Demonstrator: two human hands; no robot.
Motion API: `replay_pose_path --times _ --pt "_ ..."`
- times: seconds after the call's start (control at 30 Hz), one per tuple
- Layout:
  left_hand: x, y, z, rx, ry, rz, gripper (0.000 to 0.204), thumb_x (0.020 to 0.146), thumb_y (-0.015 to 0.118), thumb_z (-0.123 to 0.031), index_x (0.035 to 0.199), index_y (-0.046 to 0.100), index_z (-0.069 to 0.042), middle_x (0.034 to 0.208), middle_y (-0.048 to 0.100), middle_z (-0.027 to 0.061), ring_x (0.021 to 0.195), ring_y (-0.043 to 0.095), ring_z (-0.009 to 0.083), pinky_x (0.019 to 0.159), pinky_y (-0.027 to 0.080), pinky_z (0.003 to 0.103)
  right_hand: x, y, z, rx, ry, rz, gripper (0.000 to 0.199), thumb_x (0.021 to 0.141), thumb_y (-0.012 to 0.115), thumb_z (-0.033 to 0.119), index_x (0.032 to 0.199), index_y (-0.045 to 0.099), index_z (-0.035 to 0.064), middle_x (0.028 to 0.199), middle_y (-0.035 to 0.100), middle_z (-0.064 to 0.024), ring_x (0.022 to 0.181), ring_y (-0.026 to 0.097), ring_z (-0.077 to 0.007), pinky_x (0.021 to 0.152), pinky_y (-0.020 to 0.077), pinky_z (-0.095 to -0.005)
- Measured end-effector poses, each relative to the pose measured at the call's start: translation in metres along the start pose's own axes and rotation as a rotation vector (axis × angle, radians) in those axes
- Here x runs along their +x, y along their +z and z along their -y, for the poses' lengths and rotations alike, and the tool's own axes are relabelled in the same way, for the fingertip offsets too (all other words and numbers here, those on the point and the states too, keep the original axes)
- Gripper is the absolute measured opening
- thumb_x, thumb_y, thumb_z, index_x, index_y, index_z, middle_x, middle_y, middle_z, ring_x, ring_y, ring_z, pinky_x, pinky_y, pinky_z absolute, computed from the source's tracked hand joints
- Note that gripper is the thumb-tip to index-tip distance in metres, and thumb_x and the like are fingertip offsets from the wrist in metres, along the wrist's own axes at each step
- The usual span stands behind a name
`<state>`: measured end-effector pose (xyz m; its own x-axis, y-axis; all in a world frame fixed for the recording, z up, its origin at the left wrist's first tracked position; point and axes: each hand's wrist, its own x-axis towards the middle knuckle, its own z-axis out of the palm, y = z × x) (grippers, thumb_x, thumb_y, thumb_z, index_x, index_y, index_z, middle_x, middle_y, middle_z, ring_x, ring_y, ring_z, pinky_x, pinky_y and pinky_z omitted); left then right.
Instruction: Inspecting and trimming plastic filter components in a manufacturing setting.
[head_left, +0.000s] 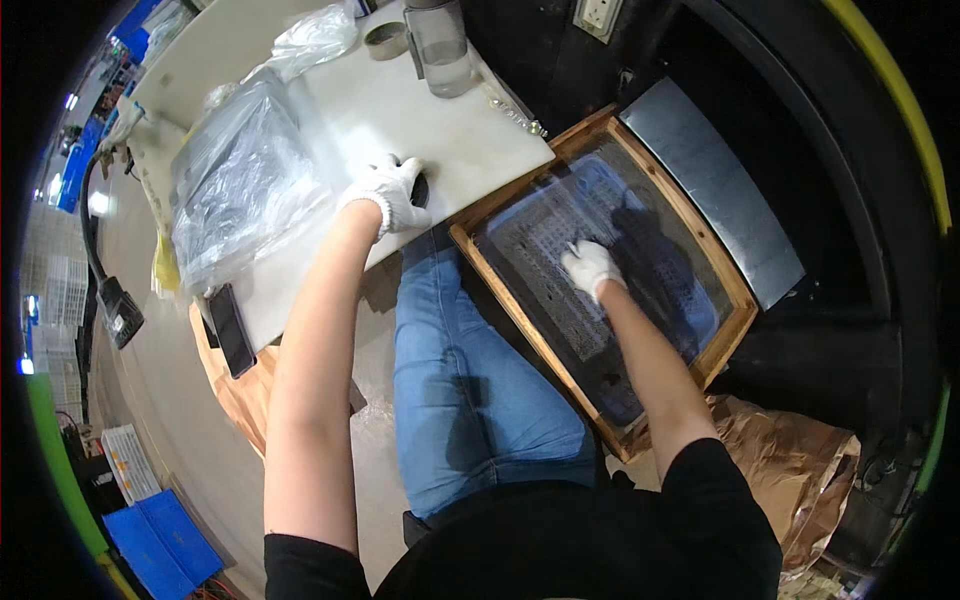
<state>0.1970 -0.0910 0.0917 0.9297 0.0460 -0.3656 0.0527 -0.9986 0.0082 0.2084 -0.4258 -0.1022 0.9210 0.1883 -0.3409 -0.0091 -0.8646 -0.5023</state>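
Both my hands wear white knitted gloves. My left hand (388, 196) is on the white tabletop near its front edge, its fingers curled round a small dark rounded piece (420, 190), mostly covered by the glove. Over to the right, my right hand (591, 267) reaches down onto a wooden-framed mesh screen (540, 230), its fingers drawn together and pointing down at the mesh. Whatever those fingertips hold, if anything, is too small to make out. Through the mesh, a bluish tray with a grid of small dark spots shows faintly.
A clear plastic bag (245, 170) covers the table's left part, with a phone (232, 330) at its near edge. A water bottle (440, 50) and a tape roll (386, 41) stand at the back. A metal sheet (715, 190) borders the frame; brown paper (780, 460) lies at lower right.
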Motion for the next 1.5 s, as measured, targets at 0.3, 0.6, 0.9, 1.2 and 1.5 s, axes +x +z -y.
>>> replay_pose_path --times 0.3,0.6,0.9,1.2,1.5 --pt "-0.001 -0.001 -0.003 0.032 -0.035 0.0 0.081 0.064 0.072 -0.045 0.135 0.045 -0.019 0.134 0.045 0.0184 0.121 0.045 0.0412 0.099 0.044 0.045 -0.049 -0.035 -0.077 -0.18 0.217 -0.227 0.044 0.089 0.056 0.037 0.105 0.059 -0.0037 0.09 0.065 -0.0212 0.085 0.064 -0.0347 0.075 0.0504 -0.0437" --pt "-0.003 0.001 -0.003 0.023 -0.025 -0.023 0.083 0.063 0.071 -0.042 0.136 0.044 -0.016 0.131 0.046 0.0218 0.119 0.046 0.0411 0.1 0.042 0.044 -0.037 -0.044 -0.037 -0.084 0.251 -0.163 0.04 0.088 0.056 0.033 0.108 0.062 -0.0016 0.109 0.062 -0.0262 0.102 0.059 -0.042 0.087 0.0472 -0.045" --pt "-0.001 0.002 -0.002 0.026 -0.026 -0.025 0.08 0.063 0.07 -0.043 0.135 0.046 -0.018 0.131 0.047 0.0204 0.12 0.045 0.0413 0.1 0.042 0.044 -0.015 -0.032 -0.006 -0.327 0.213 -0.015 0.042 0.087 0.06 0.038 0.104 0.064 0.0004 0.103 0.064 -0.024 0.096 0.062 -0.0397 0.083 0.0477 -0.0446" --pt "0.003 0.006 0.001 -0.001 -0.042 -0.035 0.078 0.062 0.072 -0.043 0.133 0.048 -0.021 0.132 0.046 0.0181 0.12 0.045 0.0415 0.099 0.043 0.044 -0.038 -0.008 0.015 -0.319 -0.103 0.093 0.031 0.083 0.062 0.035 0.092 0.061 0.0048 0.095 0.065 -0.0226 0.093 0.062 -0.039 0.079 0.0501 -0.0462" --pt "-0.004 -0.002 -0.002 0.02 -0.034 -0.024 0.078 0.065 0.07 -0.044 0.134 0.047 -0.017 0.131 0.048 0.0197 0.121 0.045 0.0391 0.102 0.04 0.044 -0.028 -0.01 0.014 -0.182 -0.227 0.012 0.034 0.085 0.058 0.034 0.091 0.06 -0.0001 0.091 0.063 -0.0277 0.089 0.061 -0.0445 0.076 0.0488 -0.0478"
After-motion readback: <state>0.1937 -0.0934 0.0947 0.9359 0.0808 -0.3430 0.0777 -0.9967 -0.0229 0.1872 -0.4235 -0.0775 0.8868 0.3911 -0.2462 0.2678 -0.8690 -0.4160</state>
